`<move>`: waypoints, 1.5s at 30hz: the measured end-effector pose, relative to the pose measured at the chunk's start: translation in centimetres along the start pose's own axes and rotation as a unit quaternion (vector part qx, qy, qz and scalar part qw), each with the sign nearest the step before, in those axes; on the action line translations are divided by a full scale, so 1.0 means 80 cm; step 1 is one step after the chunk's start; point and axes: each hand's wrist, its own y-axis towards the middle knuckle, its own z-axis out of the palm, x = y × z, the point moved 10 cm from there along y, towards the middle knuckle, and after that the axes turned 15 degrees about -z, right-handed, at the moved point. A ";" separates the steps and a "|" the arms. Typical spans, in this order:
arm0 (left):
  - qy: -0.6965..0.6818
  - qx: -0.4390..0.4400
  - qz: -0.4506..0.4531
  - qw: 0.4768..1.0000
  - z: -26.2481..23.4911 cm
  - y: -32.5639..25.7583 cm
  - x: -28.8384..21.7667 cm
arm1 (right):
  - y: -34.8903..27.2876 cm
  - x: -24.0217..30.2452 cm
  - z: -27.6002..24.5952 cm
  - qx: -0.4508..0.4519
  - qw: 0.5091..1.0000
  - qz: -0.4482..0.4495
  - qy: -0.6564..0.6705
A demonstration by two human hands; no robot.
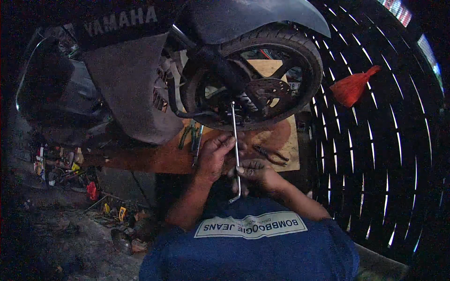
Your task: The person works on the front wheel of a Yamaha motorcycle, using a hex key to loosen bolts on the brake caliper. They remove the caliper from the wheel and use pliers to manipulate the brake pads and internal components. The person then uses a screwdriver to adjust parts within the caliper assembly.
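Observation:
A long, thin metal wrench [236,152] with a bent lower end stands nearly upright in front of me. The fingers of my left hand [215,157] are closed round its middle. Lower down, the fingers and thumb of my right hand [255,172] pinch the shaft. Its upper end overlaps the hub area of a motorcycle wheel [311,58]; I cannot tell whether it touches a part there. The wheel has a black tyre, dark spokes and a brake disc [267,91]. Dark grey body panels [126,84] extend to the left.
Green-handled pliers [185,136] and a slim metal tool [199,143] lie on the wooden bench [126,159], left of my hands. Dark pliers [271,154] rest at the right. A red bag-like thing [354,88] hangs by the slatted wall [389,140]. Assorted clutter [61,168] fills the lower left.

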 end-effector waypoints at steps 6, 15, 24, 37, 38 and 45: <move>0.037 -0.056 -0.014 0.998 -0.004 0.000 0.001 | -0.002 0.004 -0.001 -0.021 1.000 -0.011 -0.012; 0.007 -0.062 -0.002 0.998 -0.002 -0.002 -0.003 | -0.003 0.009 0.000 -0.016 0.999 -0.004 -0.029; 0.035 -0.079 0.021 0.996 -0.003 0.001 -0.003 | 0.001 0.009 0.002 -0.017 0.999 -0.015 -0.028; -0.095 0.064 -0.015 0.993 0.018 0.007 0.004 | -0.001 0.018 -0.006 -0.050 0.998 -0.020 0.022; -0.089 0.058 -0.008 0.994 0.017 0.007 0.004 | 0.000 0.019 -0.005 -0.041 0.998 -0.024 0.032; -0.120 0.067 -0.046 0.989 0.030 0.000 0.003 | -0.006 0.023 -0.014 -0.052 0.998 -0.035 0.025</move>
